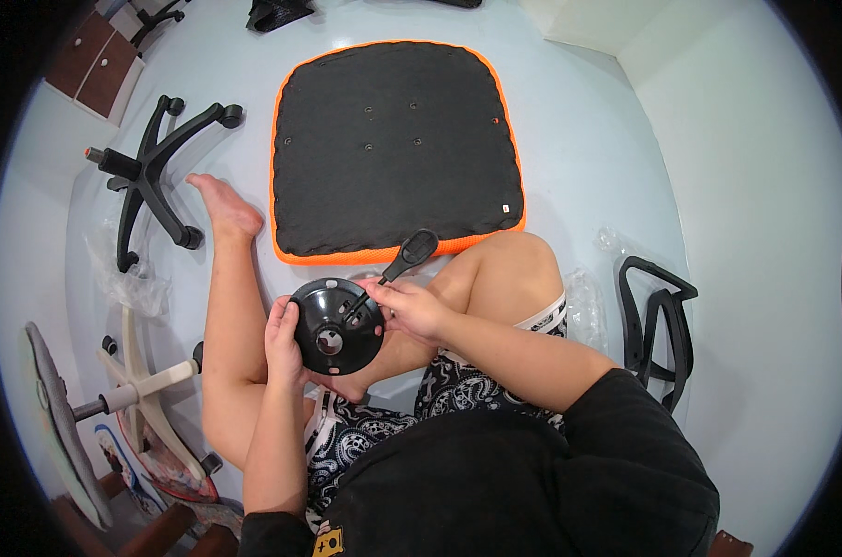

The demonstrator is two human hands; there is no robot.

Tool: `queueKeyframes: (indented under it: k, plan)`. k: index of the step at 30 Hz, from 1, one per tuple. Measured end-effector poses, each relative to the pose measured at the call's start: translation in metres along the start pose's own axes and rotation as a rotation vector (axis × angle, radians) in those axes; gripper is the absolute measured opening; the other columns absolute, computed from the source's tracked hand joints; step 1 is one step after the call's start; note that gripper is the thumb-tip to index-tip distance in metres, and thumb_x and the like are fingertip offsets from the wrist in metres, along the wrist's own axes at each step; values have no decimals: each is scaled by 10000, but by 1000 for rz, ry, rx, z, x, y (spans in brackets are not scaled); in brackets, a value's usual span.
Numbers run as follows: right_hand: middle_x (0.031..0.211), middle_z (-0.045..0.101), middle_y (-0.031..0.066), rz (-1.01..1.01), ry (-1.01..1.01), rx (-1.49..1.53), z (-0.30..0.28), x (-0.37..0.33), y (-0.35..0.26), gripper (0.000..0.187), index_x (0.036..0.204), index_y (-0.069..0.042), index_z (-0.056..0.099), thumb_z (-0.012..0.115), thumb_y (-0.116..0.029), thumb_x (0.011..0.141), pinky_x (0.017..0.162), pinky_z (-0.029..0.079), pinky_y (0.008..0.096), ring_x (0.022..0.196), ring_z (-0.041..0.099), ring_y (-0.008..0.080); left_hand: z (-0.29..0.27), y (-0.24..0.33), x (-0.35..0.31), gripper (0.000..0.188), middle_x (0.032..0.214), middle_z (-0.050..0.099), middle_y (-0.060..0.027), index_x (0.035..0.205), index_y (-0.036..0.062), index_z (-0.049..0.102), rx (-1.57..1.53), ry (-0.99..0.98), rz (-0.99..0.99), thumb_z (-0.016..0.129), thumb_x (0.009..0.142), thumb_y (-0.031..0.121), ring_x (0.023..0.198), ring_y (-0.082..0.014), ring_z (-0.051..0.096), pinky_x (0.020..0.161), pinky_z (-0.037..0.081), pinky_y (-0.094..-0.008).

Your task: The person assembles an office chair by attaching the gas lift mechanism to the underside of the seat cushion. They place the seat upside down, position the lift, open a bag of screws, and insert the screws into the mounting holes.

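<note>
A round black metal chair mounting plate (311,314), with a central hole and slots near its rim, is held over my lap. My left hand (284,336) is closed around the plate's left edge. At the upper right of the plate, my right hand (408,308) pinches the stem of a black height-adjustment lever (414,249). The lever's thin rod runs across the plate's face, and its flat paddle end points up and away. Beyond my hands, a chair seat cushion (393,190) with orange edging lies underside up, showing several bolt holes.
A black five-star chair base (152,167) rests on its side at the left. Black armrests (658,320) stand by the right wall, near clear plastic wrap (583,311). A stool (124,399) with a pale base is at lower left. A brown cabinet (94,60) stands far left.
</note>
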State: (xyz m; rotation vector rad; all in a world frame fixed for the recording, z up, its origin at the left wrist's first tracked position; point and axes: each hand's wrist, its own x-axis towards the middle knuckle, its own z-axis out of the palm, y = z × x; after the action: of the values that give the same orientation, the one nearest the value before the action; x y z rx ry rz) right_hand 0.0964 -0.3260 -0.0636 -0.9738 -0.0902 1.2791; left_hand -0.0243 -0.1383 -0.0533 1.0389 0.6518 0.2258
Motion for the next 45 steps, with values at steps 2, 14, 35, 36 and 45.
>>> queueKeyframes:
  k: [2,14,35,36,45]
  plan:
    - [1030,618,-21,9,3,22,0,1,1,404,1285,-142,532,481,-416,993,701,475,269,853,563,80,0,0,0,194,934,630,-55,1043,60,532,3,4,-8,525,977,241,817,-131,618,738,508,-265]
    - [1103,624,31,-72,170,-101,-19,11,21,421,1300,-75,537,396,-370,1036,745,492,258,934,594,93,-2,9,11,180,955,570,-15,1096,24,562,620,66,273,532,969,147,831,-95,528,752,436,-222]
    - [821,610,-17,34,383,-163,-10,1,6,390,1261,-103,577,426,-377,1027,600,457,245,624,476,84,140,120,-124,413,873,639,-99,1013,25,659,-355,-1667,189,720,783,362,765,-271,622,665,477,-358]
    - [821,612,-17,36,376,-157,-8,4,5,388,1257,-105,580,429,-379,1026,597,457,246,622,478,84,136,121,-125,427,868,642,-97,1015,25,659,-349,-1641,201,733,769,366,757,-270,623,659,477,-356]
    - [1013,649,13,-135,381,-196,-9,-17,-4,387,1268,-76,555,415,-345,1028,677,471,260,827,590,112,82,146,-19,122,863,653,-65,937,33,676,281,-653,711,639,869,128,799,-160,617,757,468,-294]
